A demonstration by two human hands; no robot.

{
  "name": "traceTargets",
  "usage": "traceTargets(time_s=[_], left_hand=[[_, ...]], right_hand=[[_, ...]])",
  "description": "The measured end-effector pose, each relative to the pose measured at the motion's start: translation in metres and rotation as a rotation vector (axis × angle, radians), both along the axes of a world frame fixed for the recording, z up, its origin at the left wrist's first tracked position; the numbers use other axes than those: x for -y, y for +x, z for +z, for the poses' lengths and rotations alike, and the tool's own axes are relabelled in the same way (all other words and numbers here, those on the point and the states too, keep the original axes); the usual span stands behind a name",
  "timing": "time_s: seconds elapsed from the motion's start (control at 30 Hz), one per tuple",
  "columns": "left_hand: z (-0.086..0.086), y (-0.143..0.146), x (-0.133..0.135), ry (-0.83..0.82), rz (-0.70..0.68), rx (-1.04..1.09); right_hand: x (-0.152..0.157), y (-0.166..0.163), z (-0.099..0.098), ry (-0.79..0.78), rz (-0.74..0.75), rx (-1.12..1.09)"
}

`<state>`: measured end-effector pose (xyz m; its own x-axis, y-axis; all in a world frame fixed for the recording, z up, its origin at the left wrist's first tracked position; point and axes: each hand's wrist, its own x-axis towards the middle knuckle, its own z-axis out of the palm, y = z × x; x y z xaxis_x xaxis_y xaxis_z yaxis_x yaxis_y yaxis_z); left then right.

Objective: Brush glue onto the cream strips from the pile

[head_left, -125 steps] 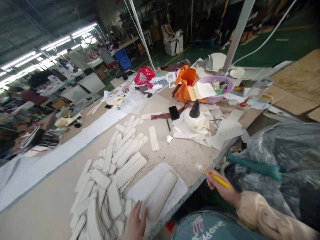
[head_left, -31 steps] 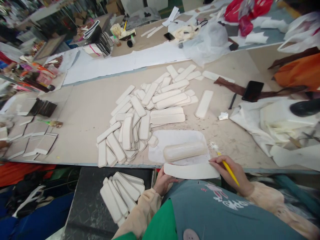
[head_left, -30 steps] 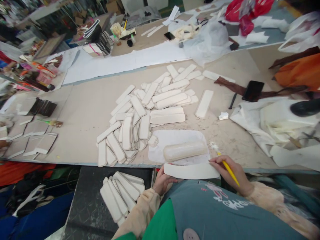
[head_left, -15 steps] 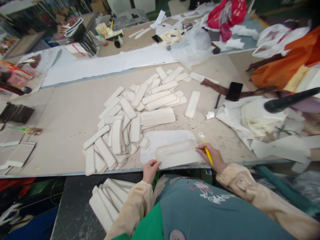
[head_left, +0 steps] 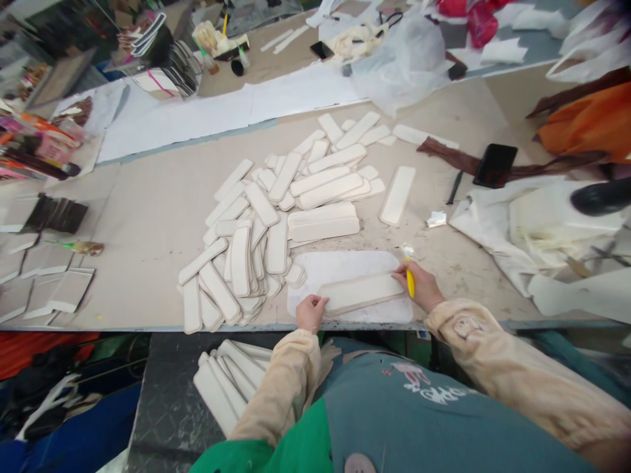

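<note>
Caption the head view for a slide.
Left hand and right hand hold a pale strip over a white sheet, the right also gripping a yellow-handled tool.

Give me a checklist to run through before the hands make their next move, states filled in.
1. Left grip at the left end of the pale strip: ok, fingertips are there.
2. Right grip at the strip's right end: ok.
3. Yellow-handled tool secure: ok, held in the right grip.
4. White sheet free of the loose pile: not ok, a pile piece seems to overlap its left edge.
5. Strip's underside: cannot tell, hidden from this view.
6. Black phone away from both hands: ok, well apart.
</note>
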<state>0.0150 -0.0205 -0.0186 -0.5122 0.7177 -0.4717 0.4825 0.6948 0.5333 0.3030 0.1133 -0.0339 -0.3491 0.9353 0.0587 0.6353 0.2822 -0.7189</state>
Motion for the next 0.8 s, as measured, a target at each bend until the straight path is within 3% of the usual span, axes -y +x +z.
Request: traceTargets(time_s=[0.8], left_hand=[[-0.0031, -0.0004, -0.0029, 0.001, 0.003, 0.023]], right_hand=[[-0.0029, -0.0081, -0.0040, 0.009, 0.025, 0.061]])
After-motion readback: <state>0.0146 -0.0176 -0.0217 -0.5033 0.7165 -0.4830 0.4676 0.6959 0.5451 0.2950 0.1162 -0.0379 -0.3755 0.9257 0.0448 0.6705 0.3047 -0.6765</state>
